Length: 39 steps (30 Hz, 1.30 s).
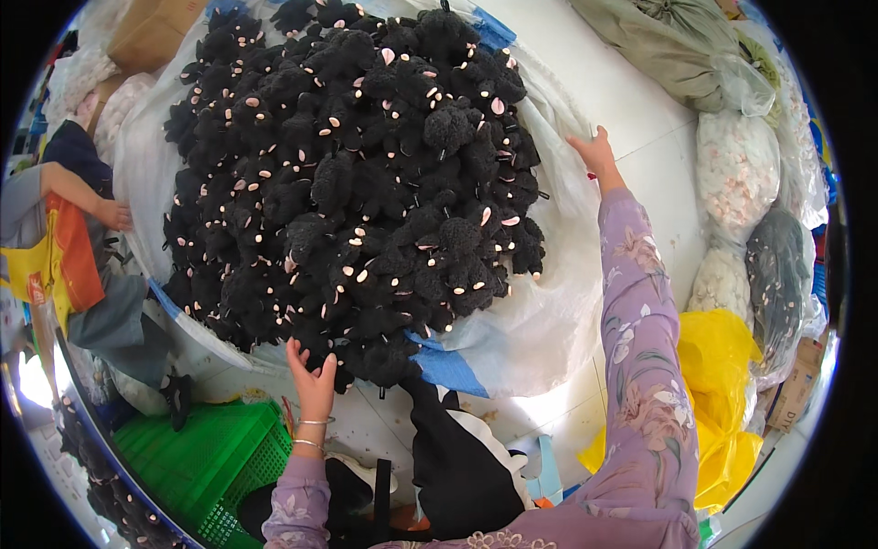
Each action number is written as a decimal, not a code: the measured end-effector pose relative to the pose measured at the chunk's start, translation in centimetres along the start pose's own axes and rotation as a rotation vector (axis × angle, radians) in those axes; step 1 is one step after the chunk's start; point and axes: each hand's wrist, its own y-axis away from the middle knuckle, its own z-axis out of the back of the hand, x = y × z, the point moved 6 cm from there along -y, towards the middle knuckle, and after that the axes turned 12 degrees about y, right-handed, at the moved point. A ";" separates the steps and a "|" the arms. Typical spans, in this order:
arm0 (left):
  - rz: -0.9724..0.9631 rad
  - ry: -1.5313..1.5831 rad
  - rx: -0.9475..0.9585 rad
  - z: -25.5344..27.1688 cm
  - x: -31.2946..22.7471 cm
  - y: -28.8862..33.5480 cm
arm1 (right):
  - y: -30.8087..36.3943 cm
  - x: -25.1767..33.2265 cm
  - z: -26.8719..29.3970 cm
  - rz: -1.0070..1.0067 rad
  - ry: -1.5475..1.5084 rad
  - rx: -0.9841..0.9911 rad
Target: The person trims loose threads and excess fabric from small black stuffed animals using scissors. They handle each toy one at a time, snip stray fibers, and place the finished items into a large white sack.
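Note:
A large heap of black fuzzy plush toys (366, 183), dotted with small pink and cream parts, lies on a translucent white plastic sheet (549, 311) with blue patches. At the heap's near edge is my left hand (313, 380), open, its fingers and thumb apart beside the lowest toys. Whether its fingertips touch them I cannot tell. Over on the right, my right hand (596, 156) is stretched out at the sheet's outer edge, fingers spread, with no toy in it. A small red bit shows beside that wrist.
Another person's hand (113, 215) rests near the sheet's left edge. Below it stands a green plastic crate (201, 457). Stuffed clear bags (736, 174), a yellow plastic bag (718, 393) and a cardboard box (794, 384) line the right. A grey-green sack (668, 55) lies at the far right.

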 end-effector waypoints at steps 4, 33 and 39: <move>0.018 0.011 0.028 -1.5 0.3 -3.1 | -0.7 1.3 -2.4 0.004 0.081 0.366; -0.711 0.015 0.120 -14.5 -17.7 -19.0 | 7.3 7.5 36.4 0.104 -0.660 -0.614; -0.460 -0.423 0.366 -6.7 -9.4 -19.9 | 6.5 4.0 33.9 0.156 -0.599 -0.552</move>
